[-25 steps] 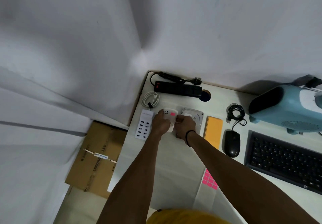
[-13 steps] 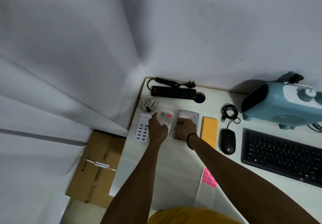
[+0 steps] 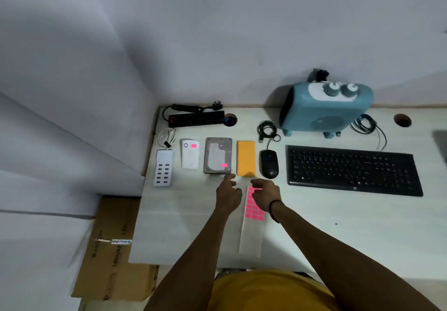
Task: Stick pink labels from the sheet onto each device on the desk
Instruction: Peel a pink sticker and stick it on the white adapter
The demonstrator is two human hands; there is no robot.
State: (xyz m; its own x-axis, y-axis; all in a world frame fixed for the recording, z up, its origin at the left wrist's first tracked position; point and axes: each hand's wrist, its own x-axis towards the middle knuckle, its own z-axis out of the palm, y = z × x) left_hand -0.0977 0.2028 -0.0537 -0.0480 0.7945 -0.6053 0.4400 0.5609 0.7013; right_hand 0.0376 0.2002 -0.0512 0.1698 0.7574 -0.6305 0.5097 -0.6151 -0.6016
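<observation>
A label sheet (image 3: 252,223) with several pink labels lies on the white desk (image 3: 183,226) in front of me. My right hand (image 3: 264,193) rests on its top end, fingertips touching a pink label. My left hand (image 3: 228,193) hovers just left of the sheet, fingers loosely apart and holding nothing. In a row behind them lie a white USB hub (image 3: 163,170), a white power bank (image 3: 190,157) bearing a pink label, a grey hard drive (image 3: 217,158) bearing a pink label, an orange device (image 3: 246,158) and a black mouse (image 3: 269,163).
A black keyboard (image 3: 350,169) lies at the right, a blue heater (image 3: 324,107) behind it. A black power strip (image 3: 196,118) and coiled white cable (image 3: 166,138) sit at the back left. A cardboard box (image 3: 113,250) stands on the floor left of the desk.
Both hands have pulled back from the power bank and hard drive to the label sheet. The hard drive now shows a pink label. The camera view has shifted to the right.
</observation>
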